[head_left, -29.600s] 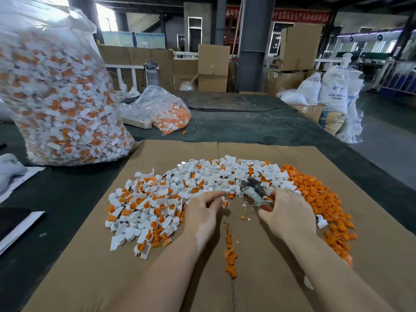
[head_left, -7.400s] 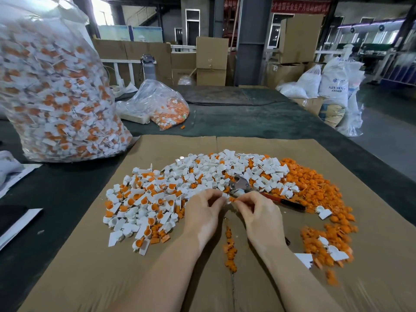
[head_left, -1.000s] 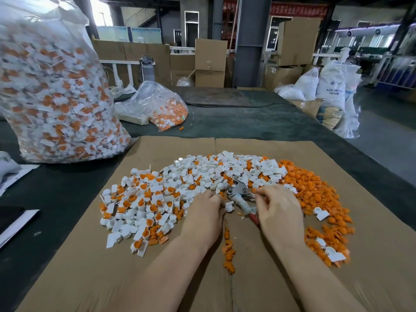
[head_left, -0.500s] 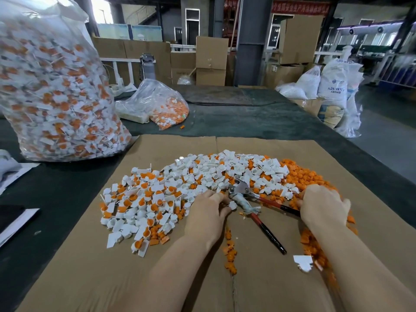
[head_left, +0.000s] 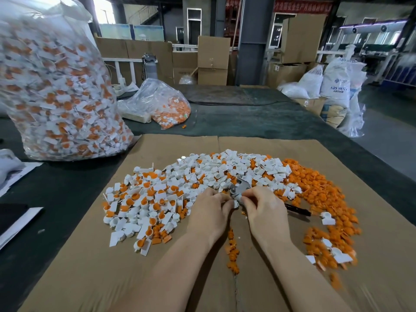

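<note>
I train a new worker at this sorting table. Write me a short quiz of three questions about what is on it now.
1. True or false: the pile of only orange parts lies on the left side of the cardboard sheet.
2. Where does the big clear bag stand? A: on the floor. B: on the dark table, left of the cardboard. C: on the orange pile.
3. Fill in: the fingertips of the left hand and the right hand meet on a small white part beside the metal head of the ____.
Key: 1 false, it lies on the right. 2 B. 3 pliers.
</note>
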Action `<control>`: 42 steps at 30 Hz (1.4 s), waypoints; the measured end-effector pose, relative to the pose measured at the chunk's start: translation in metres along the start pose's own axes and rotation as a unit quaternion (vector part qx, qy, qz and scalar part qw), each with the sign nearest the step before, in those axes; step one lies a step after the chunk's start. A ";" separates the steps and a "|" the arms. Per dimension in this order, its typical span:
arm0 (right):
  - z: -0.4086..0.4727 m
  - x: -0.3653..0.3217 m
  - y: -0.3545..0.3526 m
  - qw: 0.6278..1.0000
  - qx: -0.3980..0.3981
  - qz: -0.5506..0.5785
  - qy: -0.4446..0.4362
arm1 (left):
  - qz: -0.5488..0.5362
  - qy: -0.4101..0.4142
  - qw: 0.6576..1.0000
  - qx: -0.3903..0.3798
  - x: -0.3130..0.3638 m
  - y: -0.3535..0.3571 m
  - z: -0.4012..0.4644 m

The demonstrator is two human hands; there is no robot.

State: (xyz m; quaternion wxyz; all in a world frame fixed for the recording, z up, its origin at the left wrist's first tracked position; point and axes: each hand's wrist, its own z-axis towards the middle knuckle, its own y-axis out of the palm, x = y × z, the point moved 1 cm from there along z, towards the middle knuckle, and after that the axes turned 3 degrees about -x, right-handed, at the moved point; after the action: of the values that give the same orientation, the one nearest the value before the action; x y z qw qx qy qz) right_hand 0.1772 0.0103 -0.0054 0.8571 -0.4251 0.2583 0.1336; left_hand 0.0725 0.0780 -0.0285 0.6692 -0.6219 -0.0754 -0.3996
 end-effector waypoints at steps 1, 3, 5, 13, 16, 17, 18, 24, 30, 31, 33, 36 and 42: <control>-0.002 0.000 0.001 1.000 0.013 0.004 -0.007 | -0.003 -0.005 1.000 0.004 0.000 0.000 0.001; -0.005 0.000 0.003 0.999 0.026 0.009 -0.018 | -0.003 -0.018 1.000 0.007 0.001 0.001 0.001; -0.008 0.000 0.004 0.999 0.029 0.005 -0.031 | 0.003 -0.031 1.000 0.001 0.002 0.002 0.002; -0.010 0.002 0.001 0.999 0.016 0.015 -0.041 | -0.021 -0.014 0.999 -0.024 0.000 -0.003 -0.002; -0.011 0.002 0.000 0.999 0.026 0.027 -0.038 | -0.058 -0.017 0.998 -0.008 0.000 -0.008 -0.005; -0.011 0.001 0.000 0.998 0.030 0.031 -0.035 | -0.064 -0.017 0.998 -0.008 0.000 -0.009 -0.005; -0.012 0.001 0.000 0.998 0.033 0.035 -0.033 | -0.071 -0.015 0.997 -0.008 0.000 -0.010 -0.006; -0.014 0.001 0.001 0.997 0.038 0.072 -0.006 | -0.124 -0.018 0.992 0.006 0.001 -0.016 -0.010; -0.016 0.000 0.001 0.998 0.023 0.065 0.009 | -0.177 -0.040 0.983 0.000 0.001 -0.018 -0.014; -0.016 -0.001 0.001 0.998 0.020 0.063 0.007 | -0.178 -0.039 0.983 -0.005 0.001 -0.018 -0.014; -0.016 -0.001 0.001 0.998 0.012 0.056 0.003 | -0.178 -0.034 0.983 -0.018 0.002 -0.017 -0.015; -0.016 -0.001 0.002 0.999 0.011 0.032 -0.006 | -0.193 -0.032 0.980 -0.025 0.003 -0.017 -0.016; -0.016 0.000 0.006 1.000 0.008 0.013 -0.009 | -0.189 -0.009 0.982 -0.019 0.005 -0.017 -0.020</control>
State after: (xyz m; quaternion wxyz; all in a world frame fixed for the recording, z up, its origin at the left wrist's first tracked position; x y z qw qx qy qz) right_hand 0.1691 0.0009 -0.0169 0.8609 -0.4138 0.2574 0.1464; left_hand 0.0578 0.0598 -0.0166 0.5691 -0.6123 -0.1900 -0.5148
